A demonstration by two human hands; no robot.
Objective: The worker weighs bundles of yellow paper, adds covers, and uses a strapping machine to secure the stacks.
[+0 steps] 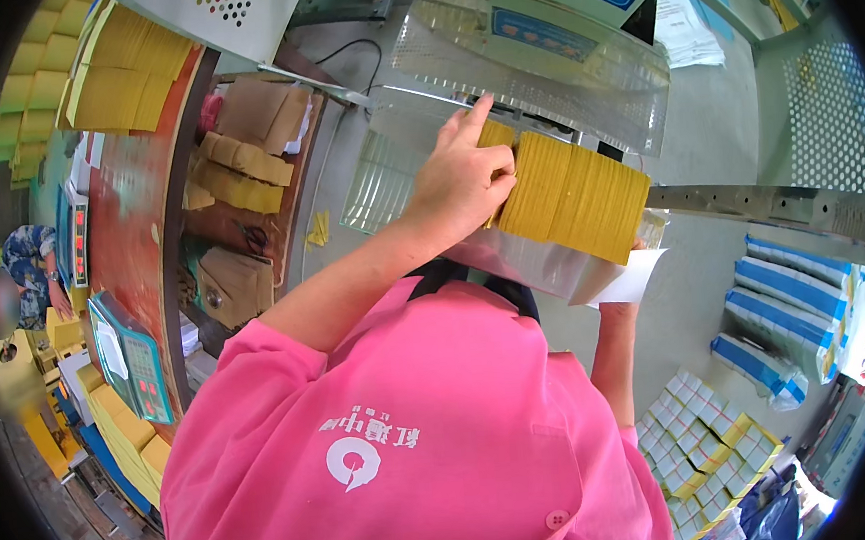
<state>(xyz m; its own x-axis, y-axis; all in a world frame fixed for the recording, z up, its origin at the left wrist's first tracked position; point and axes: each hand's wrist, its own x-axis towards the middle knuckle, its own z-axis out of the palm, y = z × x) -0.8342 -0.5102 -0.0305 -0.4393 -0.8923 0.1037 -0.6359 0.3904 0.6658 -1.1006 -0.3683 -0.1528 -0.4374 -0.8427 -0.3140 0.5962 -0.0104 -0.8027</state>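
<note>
A tight row of yellow paper envelopes (578, 195) stands on edge along the front of a machine. At its left end my left hand (461, 173) is closed around a small bunch, the thumb pressing its near side and the index finger stretched toward the machine. A slim gap parts this bunch from the main row. Near the row's right end, a white paper sheet (636, 278) is in my right hand (619, 310). That sheet and the row hide most of the right fingers.
The machine's clear perforated guard (528, 58) rises beyond the row. A metal bar (759, 209) sticks out to the right. At left stands a red-brown worktable (129, 231) with yellow stacks. Blue-and-white packs (786, 305) and banded bundles (705, 442) lie at right. Another person (34, 273) is far left.
</note>
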